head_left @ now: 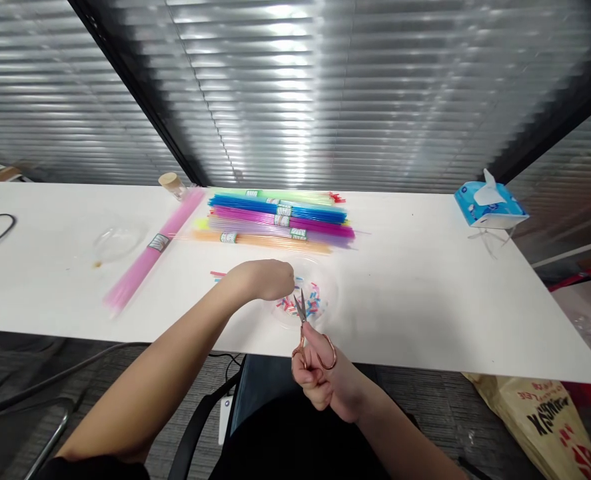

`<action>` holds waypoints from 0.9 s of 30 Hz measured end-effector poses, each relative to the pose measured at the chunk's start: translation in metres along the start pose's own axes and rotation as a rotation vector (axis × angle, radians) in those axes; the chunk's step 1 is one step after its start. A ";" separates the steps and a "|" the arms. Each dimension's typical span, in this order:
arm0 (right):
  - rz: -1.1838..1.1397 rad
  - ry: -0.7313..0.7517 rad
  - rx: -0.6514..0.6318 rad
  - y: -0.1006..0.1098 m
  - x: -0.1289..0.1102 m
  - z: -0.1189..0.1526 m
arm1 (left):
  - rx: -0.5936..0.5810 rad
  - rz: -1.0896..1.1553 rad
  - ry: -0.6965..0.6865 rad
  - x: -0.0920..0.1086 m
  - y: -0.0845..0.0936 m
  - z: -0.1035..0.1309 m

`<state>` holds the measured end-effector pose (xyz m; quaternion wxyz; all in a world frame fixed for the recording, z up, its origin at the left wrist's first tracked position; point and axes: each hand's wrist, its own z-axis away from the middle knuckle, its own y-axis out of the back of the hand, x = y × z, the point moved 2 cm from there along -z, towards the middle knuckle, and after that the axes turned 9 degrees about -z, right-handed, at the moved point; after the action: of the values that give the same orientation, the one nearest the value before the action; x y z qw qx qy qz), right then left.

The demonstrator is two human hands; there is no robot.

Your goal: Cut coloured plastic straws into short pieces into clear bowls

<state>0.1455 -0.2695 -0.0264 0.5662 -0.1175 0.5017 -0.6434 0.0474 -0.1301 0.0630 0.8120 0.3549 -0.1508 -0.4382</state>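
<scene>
Right hand (325,380) gripped scissors (303,317), fingers around 2 loops, blades parted over dish (329,293); left hand (274,279) curled near tips, fingers together, contents hidden.

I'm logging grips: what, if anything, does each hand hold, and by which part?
The right hand holds scissors by their handle loops. Whether the left hand holds anything cannot be told.

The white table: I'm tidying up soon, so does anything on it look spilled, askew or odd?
A small brownish spot beside the clear round item on the left could be a stain, but is too blurred to tell. The pink bundle also looks askew, lying slanted while the other bundles are nearly parallel.
</scene>
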 end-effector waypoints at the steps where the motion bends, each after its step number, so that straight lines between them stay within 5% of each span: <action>1: 0.016 0.013 0.015 -0.001 0.000 -0.001 | -0.005 -0.023 -0.002 0.002 -0.001 0.001; 27: 0.083 0.163 0.145 -0.009 -0.001 -0.007 | -0.021 0.035 -0.039 0.012 -0.003 0.005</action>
<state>0.1354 -0.2661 -0.0226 0.5566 -0.0026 0.5029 -0.6612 0.0496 -0.1431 0.0639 0.8200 0.3352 -0.1682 -0.4324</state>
